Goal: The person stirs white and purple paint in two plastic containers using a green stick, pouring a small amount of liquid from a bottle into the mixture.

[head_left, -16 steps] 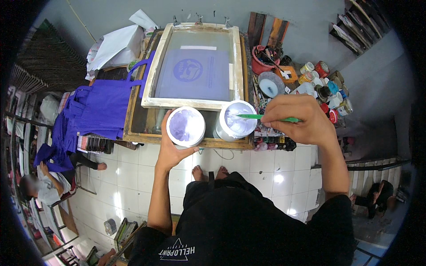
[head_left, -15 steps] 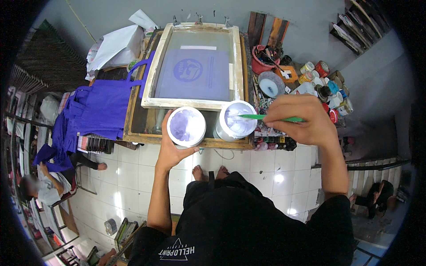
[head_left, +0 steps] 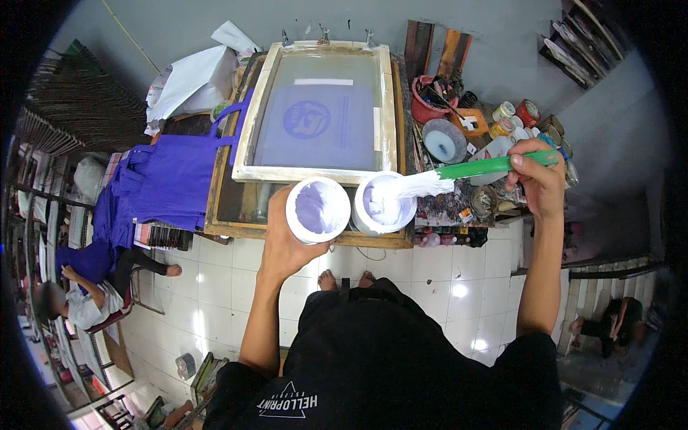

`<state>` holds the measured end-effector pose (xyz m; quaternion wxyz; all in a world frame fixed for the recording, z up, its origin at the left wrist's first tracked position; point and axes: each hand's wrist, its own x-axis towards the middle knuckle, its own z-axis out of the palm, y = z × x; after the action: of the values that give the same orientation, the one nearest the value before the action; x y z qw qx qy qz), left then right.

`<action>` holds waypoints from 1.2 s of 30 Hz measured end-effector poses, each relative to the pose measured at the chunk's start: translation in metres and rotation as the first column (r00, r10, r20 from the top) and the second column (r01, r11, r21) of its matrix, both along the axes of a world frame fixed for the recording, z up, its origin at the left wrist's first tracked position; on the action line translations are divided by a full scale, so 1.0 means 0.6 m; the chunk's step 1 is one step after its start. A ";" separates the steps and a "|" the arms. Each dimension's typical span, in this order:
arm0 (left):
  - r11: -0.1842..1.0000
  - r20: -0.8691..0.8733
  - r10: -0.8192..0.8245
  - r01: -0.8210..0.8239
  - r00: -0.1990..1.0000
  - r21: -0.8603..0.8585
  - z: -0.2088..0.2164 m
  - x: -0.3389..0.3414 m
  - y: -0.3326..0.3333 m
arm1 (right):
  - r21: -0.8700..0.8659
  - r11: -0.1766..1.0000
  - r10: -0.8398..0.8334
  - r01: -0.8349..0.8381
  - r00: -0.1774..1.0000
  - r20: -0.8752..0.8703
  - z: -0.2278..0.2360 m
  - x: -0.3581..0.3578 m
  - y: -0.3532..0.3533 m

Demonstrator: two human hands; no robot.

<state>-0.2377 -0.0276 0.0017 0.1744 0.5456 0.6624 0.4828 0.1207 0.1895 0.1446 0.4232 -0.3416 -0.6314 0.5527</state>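
My left hand is wrapped round a white tub whose inside is coated with pale lilac and white paste. Close to its right stands a second white tub on the table edge, with thick white paste inside. In my right hand is a flat green stirring stick, held nearly level. Its left end carries a heavy lump of white paste over the second tub's rim. Beyond the tubs lies a wooden-framed printing screen with a round design in its mesh, over purple cloth.
A purple fabric bag hangs off the left side of the table. Crowded on the right are a red bucket, a grey bowl and several paint jars. A seated person handles purple cloth at far left; another person sits at far right.
My right hand has raised the green stick out of the second tub and moved right, bringing up white paste. My left hand has brought its tub rightward, nearer the other and more tilted.
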 end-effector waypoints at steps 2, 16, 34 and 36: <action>1.000 -0.039 -0.026 0.025 0.999 -0.015 0.010 0.000 0.005 | -0.039 0.998 -0.048 0.046 0.998 -0.042 -0.016 0.024 0.014; 0.988 -0.162 -0.154 0.154 0.975 -0.013 0.133 -0.044 0.021 | 0.652 0.646 0.419 -0.398 0.898 0.132 0.044 -0.163 -0.045; 0.815 -0.782 0.147 0.374 0.605 0.442 0.279 -0.077 0.042 | 0.937 0.330 0.264 -0.119 0.964 0.030 0.099 -0.274 -0.113; 0.781 -0.771 0.187 0.384 0.609 0.493 0.284 -0.079 0.046 | 0.894 0.440 0.255 -0.090 0.966 -0.028 0.091 -0.266 -0.122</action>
<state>-0.2848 -0.0001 0.1721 -0.2938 0.7634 0.4407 0.3698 -0.0391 0.1164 0.1990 0.5286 0.0398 -0.8217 0.2094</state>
